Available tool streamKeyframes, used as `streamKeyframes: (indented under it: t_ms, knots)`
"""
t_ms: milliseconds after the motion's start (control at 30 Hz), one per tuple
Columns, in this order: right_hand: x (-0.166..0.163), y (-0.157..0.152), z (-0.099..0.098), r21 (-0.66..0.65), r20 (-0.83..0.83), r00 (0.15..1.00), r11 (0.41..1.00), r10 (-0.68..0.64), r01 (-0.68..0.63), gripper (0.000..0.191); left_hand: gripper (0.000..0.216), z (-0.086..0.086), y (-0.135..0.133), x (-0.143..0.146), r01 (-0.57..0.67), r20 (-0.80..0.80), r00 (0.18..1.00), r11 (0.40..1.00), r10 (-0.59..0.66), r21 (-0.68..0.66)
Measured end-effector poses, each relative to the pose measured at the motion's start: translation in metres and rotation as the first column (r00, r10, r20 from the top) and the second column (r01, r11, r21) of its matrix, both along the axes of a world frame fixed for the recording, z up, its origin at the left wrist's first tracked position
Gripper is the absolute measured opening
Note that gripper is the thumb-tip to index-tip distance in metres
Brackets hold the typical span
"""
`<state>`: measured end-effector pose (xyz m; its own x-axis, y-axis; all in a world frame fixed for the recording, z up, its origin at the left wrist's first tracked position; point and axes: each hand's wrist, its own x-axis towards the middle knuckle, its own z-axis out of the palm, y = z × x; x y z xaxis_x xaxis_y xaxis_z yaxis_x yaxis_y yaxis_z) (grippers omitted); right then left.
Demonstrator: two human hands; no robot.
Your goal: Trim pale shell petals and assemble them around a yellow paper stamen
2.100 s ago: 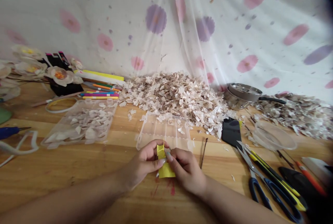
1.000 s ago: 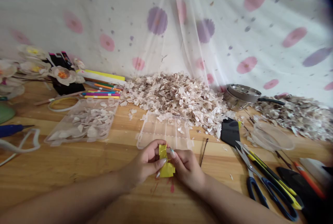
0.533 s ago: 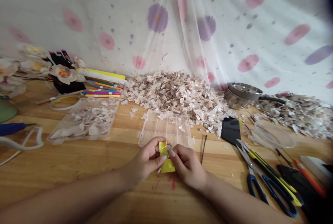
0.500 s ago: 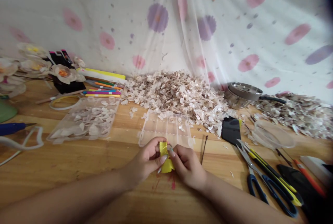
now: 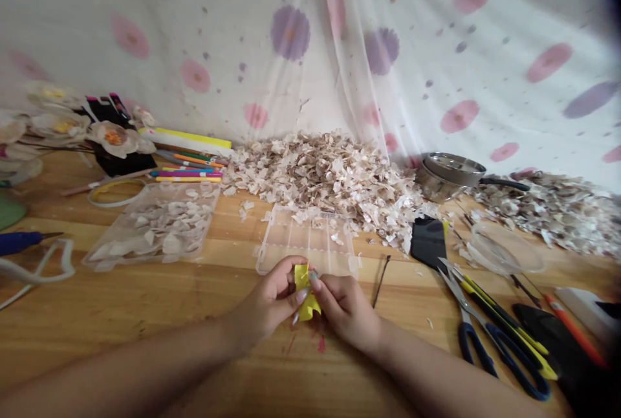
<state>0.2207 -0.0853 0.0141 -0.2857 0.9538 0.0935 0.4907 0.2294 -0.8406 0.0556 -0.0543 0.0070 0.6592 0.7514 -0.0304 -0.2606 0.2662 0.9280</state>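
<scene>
A small piece of yellow paper (image 5: 306, 292) is pinched between both my hands just above the wooden table (image 5: 145, 314). My left hand (image 5: 272, 301) grips its left side with thumb and fingers closed. My right hand (image 5: 347, 311) is closed on its right side, fingertips pressing the top. The paper looks crumpled and rolled up short. Just beyond my hands lies a clear plastic compartment box (image 5: 310, 240).
A big heap of pale flakes (image 5: 330, 175) lies at the back, another heap (image 5: 557, 211) at right. A clear tray of flakes (image 5: 155, 224), coloured pens (image 5: 187, 172), paper flowers (image 5: 111, 136), a metal pan (image 5: 451, 175), a black card (image 5: 429, 237), scissors (image 5: 490, 334).
The yellow paper hung longer below my fingers earlier; now it is gathered shorter between them. Both hands have stayed at the same spot.
</scene>
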Motion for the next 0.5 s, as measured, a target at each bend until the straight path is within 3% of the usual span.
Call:
streamKeyframes:
  t_ms: [167, 367, 500]
  knots:
    - [-0.0014, -0.0005, 0.0035, 0.053, -0.073, 0.997, 0.998, -0.037, 0.041, 0.032, 0.041, 0.0017, 0.0013, 0.0002, -0.044, -0.003, 0.999, 0.999, 0.044, 0.006]
    - [-0.0022, -0.0008, 0.0020, 0.084, 0.037, 0.999, 0.996, -0.038, 0.035, 0.041, 0.043, 0.0010, 0.0009, 0.0006, -0.004, 0.004, 1.000, 1.000, 0.004, -0.005]
    - [-0.0019, -0.0012, 0.0010, -0.013, 0.014, 1.000, 1.000, 0.002, -0.002, 0.051, 0.043, 0.0015, 0.0000, 0.0011, 0.019, 0.002, 1.000, 1.000, -0.019, 0.003]
